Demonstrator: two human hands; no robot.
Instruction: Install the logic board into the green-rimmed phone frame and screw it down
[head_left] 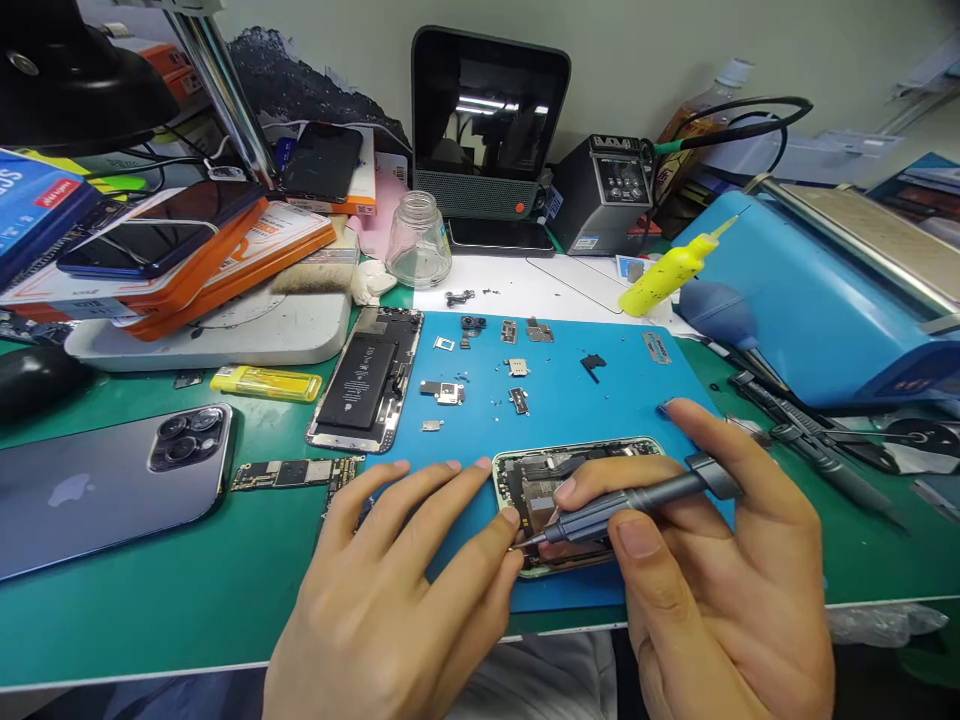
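Note:
An opened phone with a pale green frame (577,449) lies in front of me, its inner parts exposed. My right hand (712,570) is closed around a grey precision screwdriver (630,503), index finger along the shaft and thumb below. The driver tilts down to the left, its tip at the phone's lower left edge. Beside that corner is my left hand (397,600), fingers stretched out, the index fingertip close to the tip and touching the frame. Whatever lies under the left fingers is hidden. A logic board (296,473) lies left of this hand, near another board partly covered by it.
On the blue mat (397,400) lie a camera module (472,324), a metal bracket (444,392) and several tiny screws. A phone part with its battery (365,380), a yellow lighter (266,383) and a grey phone (112,485) sit leftward. Tweezers (817,440) lie right; a glass jar (418,240) stands behind.

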